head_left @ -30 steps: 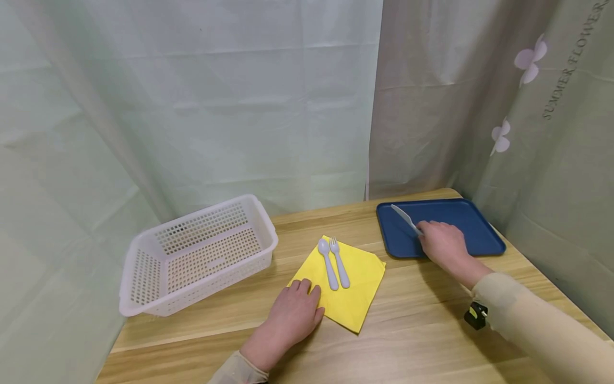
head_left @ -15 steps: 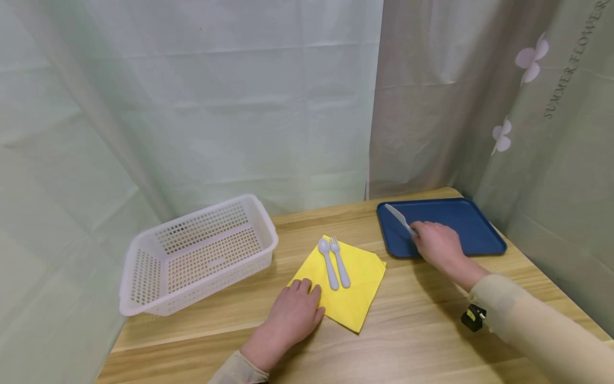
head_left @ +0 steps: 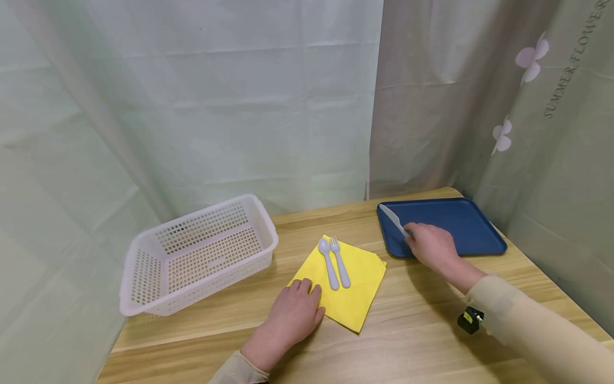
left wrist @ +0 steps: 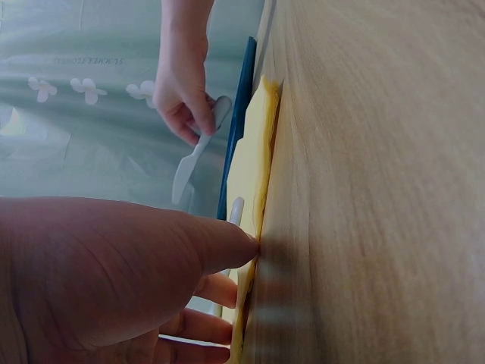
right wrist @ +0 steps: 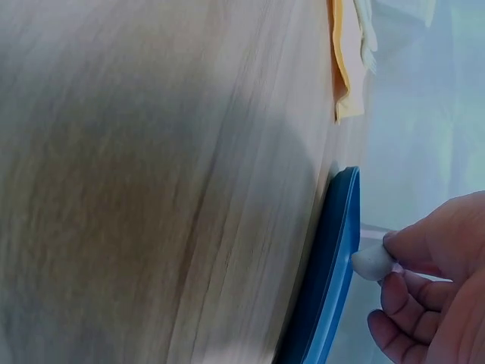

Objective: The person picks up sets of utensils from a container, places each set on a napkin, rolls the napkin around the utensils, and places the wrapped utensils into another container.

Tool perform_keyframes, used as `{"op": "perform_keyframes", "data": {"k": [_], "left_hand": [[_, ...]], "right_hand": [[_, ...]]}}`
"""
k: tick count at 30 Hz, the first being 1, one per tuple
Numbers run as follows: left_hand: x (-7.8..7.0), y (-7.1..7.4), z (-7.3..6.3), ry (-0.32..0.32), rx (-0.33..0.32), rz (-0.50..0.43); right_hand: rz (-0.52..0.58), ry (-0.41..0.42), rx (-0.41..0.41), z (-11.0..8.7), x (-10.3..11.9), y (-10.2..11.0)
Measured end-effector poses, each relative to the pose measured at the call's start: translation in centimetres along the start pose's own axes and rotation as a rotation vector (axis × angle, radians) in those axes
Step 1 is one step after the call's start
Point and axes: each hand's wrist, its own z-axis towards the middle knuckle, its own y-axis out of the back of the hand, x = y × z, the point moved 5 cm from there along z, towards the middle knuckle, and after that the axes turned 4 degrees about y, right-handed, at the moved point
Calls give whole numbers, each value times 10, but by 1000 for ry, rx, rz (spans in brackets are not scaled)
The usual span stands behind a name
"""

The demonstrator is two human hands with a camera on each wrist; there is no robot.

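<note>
In the head view my right hand pinches a pale grey plastic knife by its handle, over the left part of the blue tray. The left wrist view shows the knife held above the surface, blade pointing away from the hand. Its rounded handle end sticks out between thumb and fingers in the right wrist view. My left hand rests at the near left edge of a folded yellow napkin, fingers lying on it. A spoon and a fork lie side by side on the napkin.
A white perforated basket stands at the left of the wooden table. Pale curtains hang close behind the table and at both sides.
My right hand has shifted slightly to the left with the knife, across the tray. The left hand, napkin, spoon and fork have stayed where they were.
</note>
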Motion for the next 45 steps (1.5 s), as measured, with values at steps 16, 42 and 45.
{"op": "perform_keyframes", "data": {"k": [16,42,45], "left_hand": [[0,0,0,5,17,-7],[0,1,0,6,11,-7],[0,1,0,4,3,-7]], "right_hand": [[25,20,-29,-1,13,-5],[79,82,-39,2,43,-9],[84,84,-31,2,47,-10]]}}
